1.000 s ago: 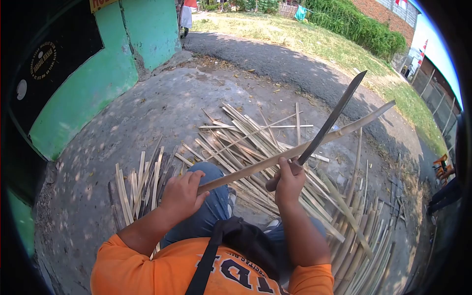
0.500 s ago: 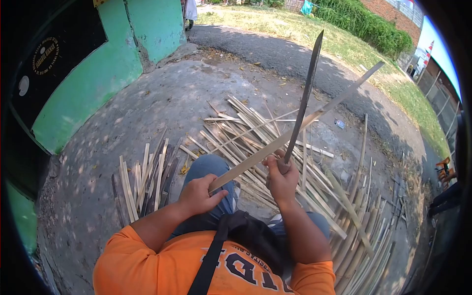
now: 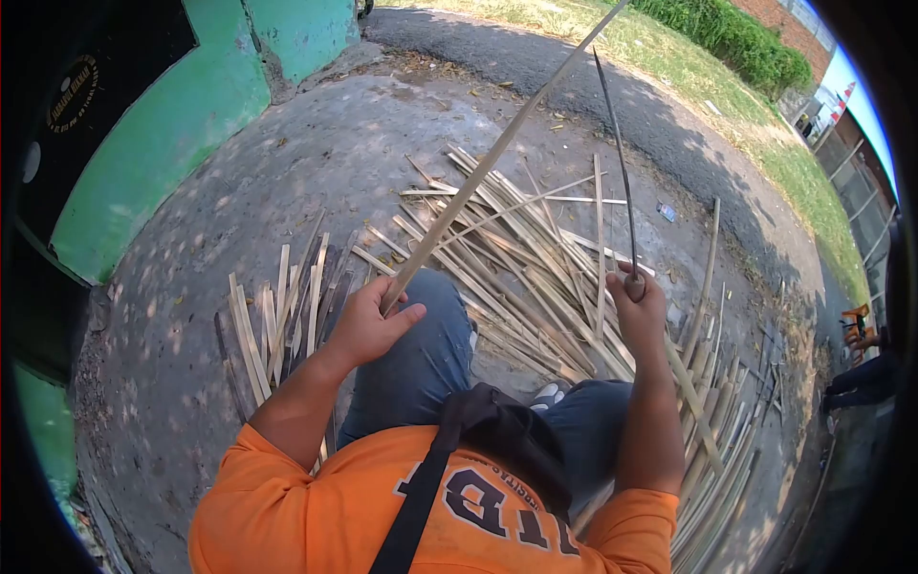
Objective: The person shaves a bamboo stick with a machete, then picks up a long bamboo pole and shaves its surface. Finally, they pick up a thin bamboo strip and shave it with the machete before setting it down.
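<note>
My left hand (image 3: 373, 323) is closed round the lower end of a long bamboo strip (image 3: 488, 163), which slants up and to the right past the top edge of the view. In my right hand (image 3: 639, 304) is the handle of a machete (image 3: 623, 163), its thin dark blade pointing up and leaning slightly left. Strip and blade are apart. Beyond my knees a heap of split bamboo strips (image 3: 507, 244) lies crisscrossed on the ground.
A smaller bundle of strips (image 3: 273, 320) lies to my left, and longer bamboo pieces (image 3: 717, 478) lie to my right. A green wall (image 3: 172, 143) stands at the left. Past the concrete run a paved road (image 3: 459, 43) and grass. Another person's legs (image 3: 865, 378) show at the far right.
The bamboo strip has swung to a steeper angle, its lower end shifting left with my left hand. My right hand has moved right with the machete, away from the strip it was touching or crossing.
</note>
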Demonstrator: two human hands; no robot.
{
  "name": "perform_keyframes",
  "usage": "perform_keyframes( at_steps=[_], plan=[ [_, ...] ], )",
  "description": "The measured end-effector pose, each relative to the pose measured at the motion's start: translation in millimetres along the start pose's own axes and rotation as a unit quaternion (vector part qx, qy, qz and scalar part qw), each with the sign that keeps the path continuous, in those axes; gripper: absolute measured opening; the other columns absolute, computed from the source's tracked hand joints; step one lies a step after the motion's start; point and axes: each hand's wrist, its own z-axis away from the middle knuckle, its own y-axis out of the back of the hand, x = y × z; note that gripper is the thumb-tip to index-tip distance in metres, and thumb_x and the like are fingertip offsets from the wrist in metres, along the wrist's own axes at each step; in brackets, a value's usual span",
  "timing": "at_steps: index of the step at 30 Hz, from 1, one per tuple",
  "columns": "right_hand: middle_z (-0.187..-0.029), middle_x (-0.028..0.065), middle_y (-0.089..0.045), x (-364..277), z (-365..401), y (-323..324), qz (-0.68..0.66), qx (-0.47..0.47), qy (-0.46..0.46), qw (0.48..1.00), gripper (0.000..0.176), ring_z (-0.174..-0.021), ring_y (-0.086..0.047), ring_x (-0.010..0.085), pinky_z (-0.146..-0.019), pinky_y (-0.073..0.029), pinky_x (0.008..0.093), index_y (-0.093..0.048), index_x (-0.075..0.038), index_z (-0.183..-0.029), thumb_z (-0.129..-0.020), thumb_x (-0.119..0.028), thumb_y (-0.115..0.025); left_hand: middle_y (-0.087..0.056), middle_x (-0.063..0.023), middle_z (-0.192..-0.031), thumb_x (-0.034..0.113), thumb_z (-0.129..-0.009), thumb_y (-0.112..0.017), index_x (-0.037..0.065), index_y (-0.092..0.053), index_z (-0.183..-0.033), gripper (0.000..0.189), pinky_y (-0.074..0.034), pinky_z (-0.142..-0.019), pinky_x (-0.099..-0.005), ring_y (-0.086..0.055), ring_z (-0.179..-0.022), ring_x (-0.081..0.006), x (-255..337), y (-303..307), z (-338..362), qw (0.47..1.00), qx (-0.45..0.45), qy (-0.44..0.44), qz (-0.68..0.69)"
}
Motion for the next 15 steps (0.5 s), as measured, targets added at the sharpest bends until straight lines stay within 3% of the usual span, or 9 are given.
perform_keyframes(
  at_steps=[1,5,7,9,12,15],
  plan=[
    [-0.084,0.0109,-0.070,20,-9,17,0.044,0.007,-0.017,0.999,0.044,-0.076,-0.061,0.0133,-0.075,-0.052,0.0311,-0.071,0.001,-0.117,-0.090,-0.033,-0.082,-0.052,0.0043,-0.072,0.031,-0.086,-0.086,0.007,-0.061,-0.096,0.036,-0.041,-0.059,-0.0262,-0.047,-0.066,-0.0054,-6,2,0,1.000,0.005,0.003,0.002],
    [-0.100,0.0220,-0.075,129,1,52,0.286,0.075,-0.065,0.953,0.052,-0.093,-0.072,0.0374,-0.084,-0.055,0.0456,-0.072,-0.002,-0.117,-0.087,-0.044,-0.079,-0.054,0.0032,-0.072,0.033,-0.085,-0.086,0.006,-0.061,-0.096,0.038,-0.043,-0.061,-0.0272,-0.049,-0.066,-0.0070,-27,-2,2,0.999,-0.019,0.038,-0.006],
    [-0.104,0.0282,-0.072,161,26,53,0.306,0.008,-0.185,0.934,0.054,-0.102,-0.068,0.0458,-0.090,-0.052,0.0499,-0.071,0.003,-0.111,-0.086,-0.044,-0.077,-0.055,0.0008,-0.070,0.038,-0.084,-0.086,0.005,-0.063,-0.097,0.043,-0.044,-0.060,-0.0289,-0.051,-0.065,-0.0091,-33,-5,-1,0.999,-0.022,0.032,-0.012],
    [-0.108,0.0256,-0.073,231,57,40,0.352,-0.015,-0.230,0.907,0.051,-0.104,-0.070,0.0436,-0.092,-0.053,0.0504,-0.071,-0.002,-0.113,-0.087,-0.046,-0.075,-0.056,0.0008,-0.070,0.038,-0.084,-0.086,0.005,-0.063,-0.096,0.042,-0.045,-0.060,-0.0292,-0.052,-0.064,-0.0092,-31,-2,-3,0.998,-0.033,0.050,-0.031],
    [-0.111,0.0264,-0.072,321,112,25,0.254,-0.038,-0.305,0.917,0.049,-0.107,-0.069,0.0435,-0.092,-0.053,0.0490,-0.070,-0.001,-0.116,-0.089,-0.042,-0.073,-0.057,0.0000,-0.070,0.040,-0.083,-0.086,0.005,-0.064,-0.096,0.043,-0.045,-0.061,-0.0297,-0.053,-0.065,-0.0099,-24,-3,-8,0.995,-0.052,0.069,-0.042],
    [-0.116,0.0239,-0.071,351,147,12,0.247,-0.081,-0.374,0.890,0.048,-0.109,-0.068,0.0394,-0.094,-0.052,0.0470,-0.068,-0.001,-0.122,-0.092,-0.040,-0.070,-0.059,-0.0016,-0.071,0.041,-0.083,-0.086,0.005,-0.065,-0.096,0.044,-0.046,-0.062,-0.0306,-0.056,-0.065,-0.0114,-20,-7,-12,0.994,-0.064,0.076,-0.053]
  ],
)
